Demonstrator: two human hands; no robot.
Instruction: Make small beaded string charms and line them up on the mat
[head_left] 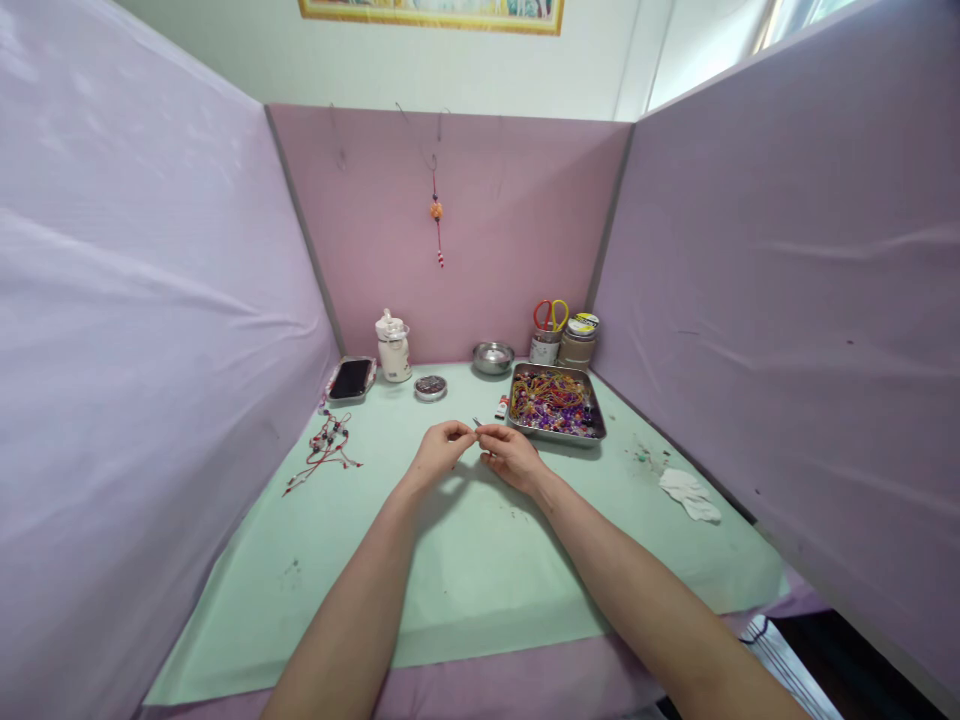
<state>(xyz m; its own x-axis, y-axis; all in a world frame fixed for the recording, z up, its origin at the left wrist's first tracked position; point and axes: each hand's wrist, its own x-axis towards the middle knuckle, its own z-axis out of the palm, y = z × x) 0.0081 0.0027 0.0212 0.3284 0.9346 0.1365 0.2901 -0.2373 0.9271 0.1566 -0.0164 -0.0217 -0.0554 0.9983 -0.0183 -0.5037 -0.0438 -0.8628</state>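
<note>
My left hand (440, 450) and my right hand (511, 457) meet fingertip to fingertip above the middle of the green cloth (480, 600). Both are closed in a pinch. From between the fingertips sticks out a small thin grey tip (476, 421), too small to name. The rest of it is hidden by my fingers. A metal tray (559, 437) of purple beads and yellow and red cords stands just beyond my right hand, with a small red and white packet (502, 407) against its left side. Left of my left hand lie red beaded cords (328, 444).
Along the back stand a phone-like black slab (352, 380) in a tray, a white bottle (394, 350), a round bead dish (430, 388), a steel bowl (493, 358), scissors (551, 315) in a can and a jar (578, 345). A beaded pendant (436, 212) hangs behind. White tissue (690, 495) lies right.
</note>
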